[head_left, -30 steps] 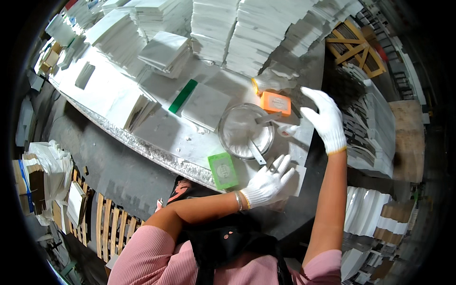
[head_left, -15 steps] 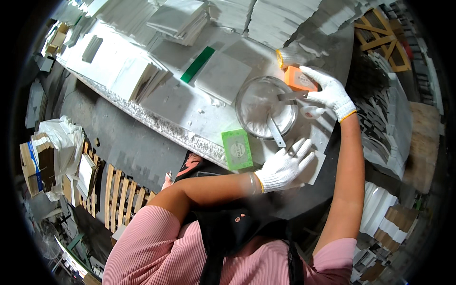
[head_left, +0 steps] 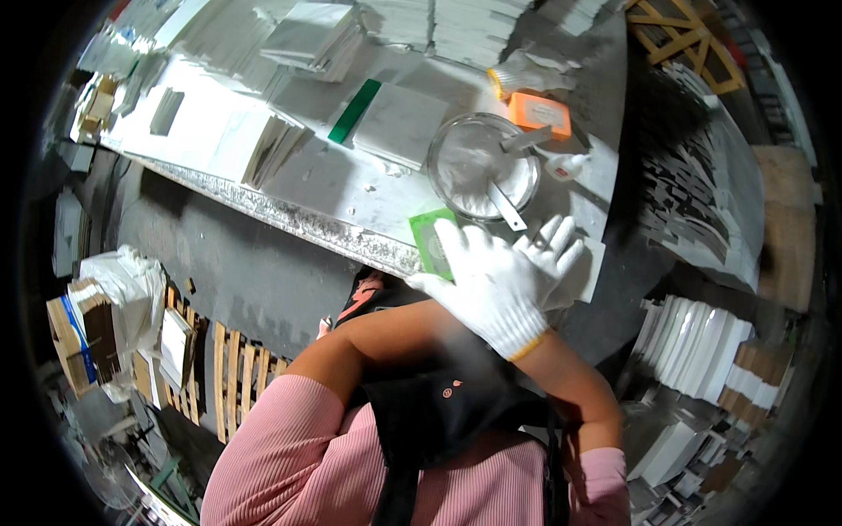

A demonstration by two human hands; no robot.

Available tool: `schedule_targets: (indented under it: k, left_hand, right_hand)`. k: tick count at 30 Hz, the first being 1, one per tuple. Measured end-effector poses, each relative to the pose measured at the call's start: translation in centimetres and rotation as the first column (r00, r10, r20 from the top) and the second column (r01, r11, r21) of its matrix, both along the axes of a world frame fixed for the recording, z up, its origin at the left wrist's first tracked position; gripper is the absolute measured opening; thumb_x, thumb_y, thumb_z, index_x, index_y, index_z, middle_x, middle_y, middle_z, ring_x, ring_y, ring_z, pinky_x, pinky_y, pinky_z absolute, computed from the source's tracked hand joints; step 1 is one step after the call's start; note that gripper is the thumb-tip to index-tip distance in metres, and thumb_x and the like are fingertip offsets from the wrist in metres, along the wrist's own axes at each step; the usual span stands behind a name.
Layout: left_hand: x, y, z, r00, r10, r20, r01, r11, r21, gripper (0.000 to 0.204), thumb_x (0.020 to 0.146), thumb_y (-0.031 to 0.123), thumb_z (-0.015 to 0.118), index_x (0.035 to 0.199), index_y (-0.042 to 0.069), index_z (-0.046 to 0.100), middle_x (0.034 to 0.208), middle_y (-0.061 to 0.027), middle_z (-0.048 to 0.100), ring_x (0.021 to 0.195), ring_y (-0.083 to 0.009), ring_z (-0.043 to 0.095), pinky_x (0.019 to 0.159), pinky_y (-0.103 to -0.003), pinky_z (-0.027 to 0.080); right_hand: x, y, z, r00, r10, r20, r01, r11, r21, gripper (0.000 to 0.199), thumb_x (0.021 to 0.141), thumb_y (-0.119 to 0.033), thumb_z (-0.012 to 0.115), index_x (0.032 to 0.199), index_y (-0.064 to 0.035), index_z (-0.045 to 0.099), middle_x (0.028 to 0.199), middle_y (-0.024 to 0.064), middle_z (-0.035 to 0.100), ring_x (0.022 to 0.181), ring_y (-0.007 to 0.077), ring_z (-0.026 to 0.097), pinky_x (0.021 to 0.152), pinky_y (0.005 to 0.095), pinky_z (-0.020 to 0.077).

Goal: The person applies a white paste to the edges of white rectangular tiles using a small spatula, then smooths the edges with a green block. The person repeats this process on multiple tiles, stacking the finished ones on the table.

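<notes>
My right hand [head_left: 491, 279], in a white knit glove, stretches across my left wrist with its fingers spread and nothing in them. Its fingertips overlap the edge of a green hand pad [head_left: 426, 235]; whether they touch it I cannot tell. Behind it, my gloved left hand [head_left: 558, 247] shows spread fingers, its palm and wrist partly covered. Just beyond stands a clear round bowl [head_left: 436, 186] of white powdery material [head_left: 474, 171], with one metal-bladed scraper [head_left: 506, 208] leaning at the near rim and another [head_left: 526, 138] at the far right. An orange hand pad [head_left: 539, 114] and a small white bottle [head_left: 566, 167] sit beside it.
A loose white glove [head_left: 535, 74] lies behind the orange pad. White slabs [head_left: 402, 123], a green strip [head_left: 354, 111] and stacked tiles [head_left: 311, 35] cover the bench further left. The rough bench edge [head_left: 289, 215] runs diagonally. Wooden pallets [head_left: 241, 373] stand on the floor.
My right hand has left the orange pad and scraper at the bowl's far right and swung down and left, across my left hand. My left hand remains near the bowl, fingers spread.
</notes>
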State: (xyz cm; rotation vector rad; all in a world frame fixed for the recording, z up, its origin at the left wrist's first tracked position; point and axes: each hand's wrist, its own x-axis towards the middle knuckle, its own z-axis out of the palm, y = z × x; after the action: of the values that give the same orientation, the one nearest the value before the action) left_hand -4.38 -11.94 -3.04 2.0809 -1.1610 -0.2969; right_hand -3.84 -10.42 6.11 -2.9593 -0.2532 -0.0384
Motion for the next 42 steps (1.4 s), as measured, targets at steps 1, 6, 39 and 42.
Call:
schedule_targets:
  k: [1,6,39,42]
  left_hand:
    - [0.5,0.1,-0.7,0.995,0.029,0.095,-0.036,0.996,0.076,0.058,0.095,0.043,0.042,0.138,0.005,0.041,0.154,-0.0171,0.033,0.146,-0.0367,0.026,0.117,-0.052,0.026]
    - [1.5,1.0,2.8,0.973,0.047,0.228,-0.007,0.985,-0.174,0.076,0.064,0.037,0.082,0.126,0.004,0.053,0.134,-0.0223,0.047,0.126,-0.0393,0.049,0.097,-0.048,0.047]
    - [1.3,0.3,1.3,0.974,-0.138,0.18,0.118,0.986,0.115,0.078,0.065,0.045,0.084,0.134,0.021,0.059,0.147,-0.0132,0.042,0.139,-0.0345,0.037,0.108,-0.054,0.036]
    - [1.2,0.3,2.1,0.975,-0.128,0.18,0.11,0.988,0.11,0.077,0.065,0.044,0.084,0.134,0.021,0.059,0.147,-0.0131,0.042,0.139,-0.0346,0.037,0.108,-0.054,0.036]
  right_hand:
    - [0.4,0.7,-1.2,0.999,-0.02,-0.045,0.018,0.999,-0.047,0.066,0.074,-0.06,0.072,0.11,-0.0067,0.059,0.082,0.0092,0.06,0.068,0.0241,0.066,0.059,0.0382,0.0529]
    - [1.0,2.8,-4.7,0.991,-0.131,0.031,0.135,0.967,-0.218,0.061,0.077,-0.055,0.07,0.114,-0.0084,0.054,0.087,0.0098,0.062,0.066,0.0228,0.065,0.055,0.037,0.0511]
    - [-16.5,-14.7,-7.4,0.585,-0.72,-0.372,0.486,-0.055,0.872,0.069,0.092,-0.035,0.063,0.152,-0.0112,0.039,0.14,0.0071,0.052,0.121,0.014,0.051,0.101,0.0291,0.0419]
    - [-14.9,-15.4,-8.8,0.601,-0.722,-0.341,0.394,-0.103,0.913,0.066,0.095,-0.032,0.06,0.152,-0.0077,0.037,0.14,0.0049,0.052,0.119,0.0121,0.05,0.1,0.0265,0.0417]
